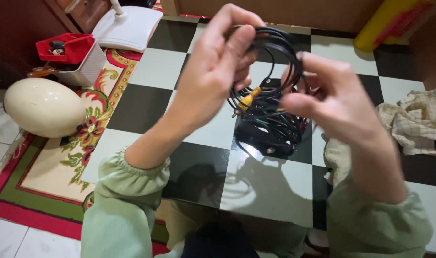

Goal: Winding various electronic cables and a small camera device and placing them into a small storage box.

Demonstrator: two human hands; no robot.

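A black-and-white checkered counter (256, 191) stands over a patterned rug (50, 181), with a cream egg-shaped object (43, 107) at nine o'clock and a crumpled cloth (419, 119) at three o'clock. Above the counter's middle, the left hand (213, 71) has its grip pinched shut on the top of a black cable bundle (268, 110); the right hand (332, 102) curls closed around the loops. The hanging loops and yellow plug (249, 99) could snag and tangle, or the coil slip loose.

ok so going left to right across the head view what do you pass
cream egg-shaped object → red tray on a white basket → left hand → bundle of black cables → right hand → crumpled checked cloth
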